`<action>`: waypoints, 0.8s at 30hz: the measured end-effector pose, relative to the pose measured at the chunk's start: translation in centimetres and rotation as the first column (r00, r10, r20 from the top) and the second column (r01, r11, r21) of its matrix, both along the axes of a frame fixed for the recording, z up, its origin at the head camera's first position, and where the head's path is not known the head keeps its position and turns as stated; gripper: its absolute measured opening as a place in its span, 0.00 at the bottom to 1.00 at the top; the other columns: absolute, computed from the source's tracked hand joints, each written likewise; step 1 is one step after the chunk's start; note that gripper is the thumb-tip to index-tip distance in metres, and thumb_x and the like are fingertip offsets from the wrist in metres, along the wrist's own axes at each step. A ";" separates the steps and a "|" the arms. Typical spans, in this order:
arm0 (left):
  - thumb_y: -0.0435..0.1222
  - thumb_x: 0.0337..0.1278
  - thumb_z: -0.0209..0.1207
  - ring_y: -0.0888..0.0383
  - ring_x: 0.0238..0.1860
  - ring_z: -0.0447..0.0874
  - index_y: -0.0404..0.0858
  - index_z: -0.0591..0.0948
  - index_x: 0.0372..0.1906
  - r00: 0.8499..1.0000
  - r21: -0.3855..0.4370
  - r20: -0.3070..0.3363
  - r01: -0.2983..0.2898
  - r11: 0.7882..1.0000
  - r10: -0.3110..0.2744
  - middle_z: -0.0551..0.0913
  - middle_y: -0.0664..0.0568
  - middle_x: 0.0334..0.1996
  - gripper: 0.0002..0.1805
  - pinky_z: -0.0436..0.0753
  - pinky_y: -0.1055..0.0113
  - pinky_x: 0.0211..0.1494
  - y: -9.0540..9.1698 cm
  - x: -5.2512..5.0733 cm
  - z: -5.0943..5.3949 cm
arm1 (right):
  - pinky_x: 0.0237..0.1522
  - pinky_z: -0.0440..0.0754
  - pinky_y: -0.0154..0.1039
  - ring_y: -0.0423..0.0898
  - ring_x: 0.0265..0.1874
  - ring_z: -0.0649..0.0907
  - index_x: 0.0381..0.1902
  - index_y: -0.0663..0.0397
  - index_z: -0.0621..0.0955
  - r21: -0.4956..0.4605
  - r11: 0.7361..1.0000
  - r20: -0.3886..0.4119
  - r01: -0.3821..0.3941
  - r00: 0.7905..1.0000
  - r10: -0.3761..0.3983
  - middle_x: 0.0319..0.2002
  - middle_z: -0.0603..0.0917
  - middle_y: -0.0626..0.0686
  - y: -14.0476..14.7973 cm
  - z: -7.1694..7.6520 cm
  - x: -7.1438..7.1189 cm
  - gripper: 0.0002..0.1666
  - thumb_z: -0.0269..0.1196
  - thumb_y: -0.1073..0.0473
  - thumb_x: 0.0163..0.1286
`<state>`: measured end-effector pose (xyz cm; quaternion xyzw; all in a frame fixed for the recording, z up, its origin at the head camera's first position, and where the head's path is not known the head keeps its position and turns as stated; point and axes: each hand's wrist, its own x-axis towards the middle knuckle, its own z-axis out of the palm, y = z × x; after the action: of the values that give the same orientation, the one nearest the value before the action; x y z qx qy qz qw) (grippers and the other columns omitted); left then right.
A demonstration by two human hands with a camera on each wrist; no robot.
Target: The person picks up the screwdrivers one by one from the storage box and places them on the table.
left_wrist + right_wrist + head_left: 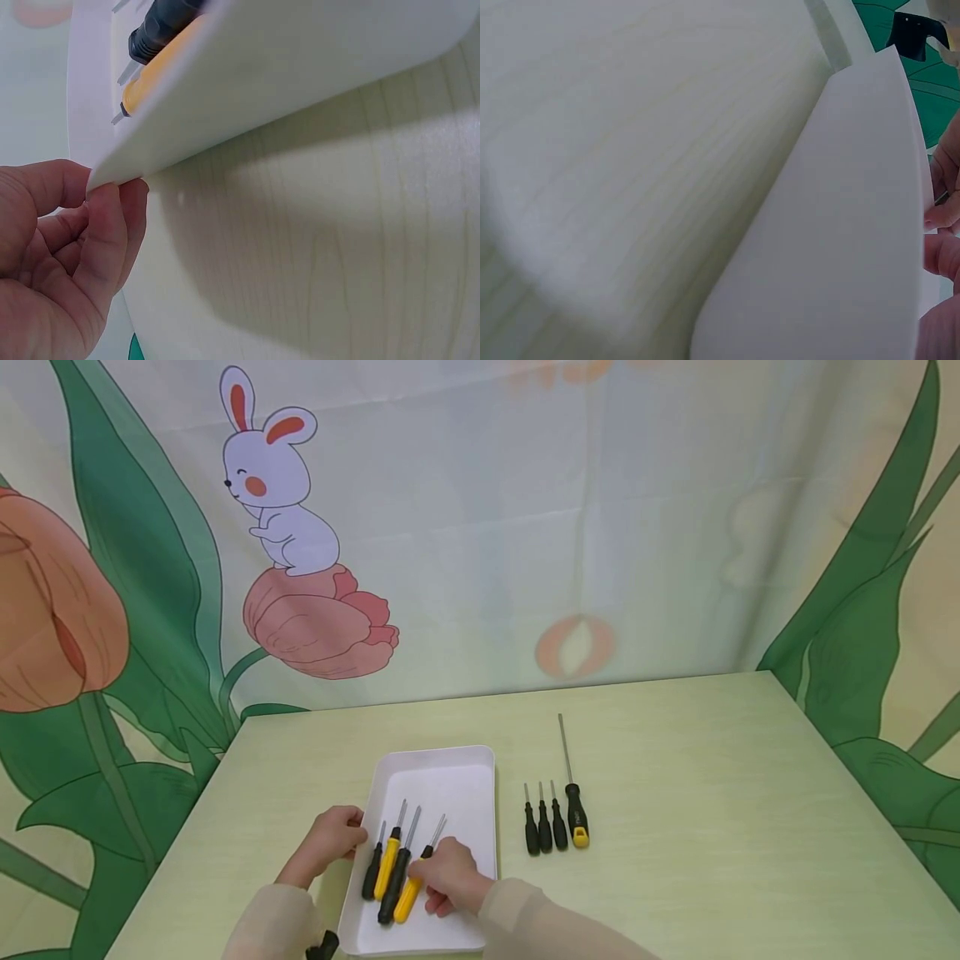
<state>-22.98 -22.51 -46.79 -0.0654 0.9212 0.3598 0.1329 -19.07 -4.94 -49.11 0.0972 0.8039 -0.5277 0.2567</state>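
A white tray [450, 777] holds a row of screwdrivers, tips pointing away from me. My left hand [330, 839] pinches its left rim between thumb and fingers; the left wrist view shows this pinch closely. Inside, from left, lie a short black screwdriver [371, 875], a yellow screwdriver [387, 865] and a longer black screwdriver [395, 887]. Rightmost is another yellow screwdriver [407, 902], whose handle my right hand [453, 877] grips near its black collar. That hand partly covers the handle. In the right wrist view, the tray wall [817, 225] hides most of the grip.
Right of the tray, three small black screwdrivers [546, 831] lie side by side on the pale table [712, 827]. Beside them is a larger, long-shafted black screwdriver [577, 810] with a yellow end. A printed curtain [480, 527] hangs behind the table's far edge.
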 end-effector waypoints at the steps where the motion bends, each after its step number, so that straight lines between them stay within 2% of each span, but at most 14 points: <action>1: 0.26 0.47 0.51 0.56 0.26 0.72 0.24 0.73 0.39 1.000 0.000 0.000 0.003 1.000 -0.003 0.75 0.43 0.29 0.12 0.79 0.65 0.28 0.0 0.0 0.0 | 0.03 0.67 0.30 0.40 0.03 0.69 0.21 0.58 0.68 0.004 1.000 -0.002 0.000 1.000 0.000 0.04 0.67 0.48 -0.1 -0.1 0.0 0.15 0.63 0.56 0.50; 9: 0.26 0.47 0.51 0.57 0.27 0.73 0.24 0.74 0.40 1.000 -0.006 0.012 -0.013 1.000 0.014 0.76 0.43 0.30 0.13 0.80 0.65 0.29 0.0 -0.1 -0.2 | 0.03 0.66 0.30 0.40 0.02 0.68 0.21 0.57 0.68 0.043 0.999 -0.033 -0.007 0.999 0.009 0.05 0.67 0.49 -0.3 -0.4 -0.1 0.15 0.62 0.56 0.51; 16: 0.26 0.46 0.50 0.57 0.26 0.73 0.24 0.74 0.38 1.000 -0.008 -0.002 0.005 1.000 -0.005 0.75 0.43 0.29 0.12 0.80 0.65 0.28 0.1 0.0 0.1 | 0.03 0.65 0.29 0.40 0.02 0.68 0.19 0.57 0.69 0.090 0.995 -0.051 -0.031 0.998 0.036 0.03 0.67 0.48 -0.5 -0.4 -0.1 0.14 0.62 0.56 0.52; 24: 0.26 0.46 0.51 0.57 0.25 0.73 0.24 0.74 0.38 1.000 -0.010 -0.003 -0.003 1.000 0.003 0.76 0.43 0.29 0.12 0.80 0.65 0.28 0.1 0.0 -0.1 | 0.03 0.64 0.27 0.39 0.01 0.68 0.16 0.59 0.69 0.086 0.996 -0.080 -0.038 0.996 0.045 0.02 0.66 0.47 -0.5 -0.3 0.0 0.14 0.60 0.59 0.53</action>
<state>-23.00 -22.46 -46.86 -0.0670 0.9230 0.3557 0.1304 -19.05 -5.42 -49.37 0.0698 0.8370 -0.4914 0.2302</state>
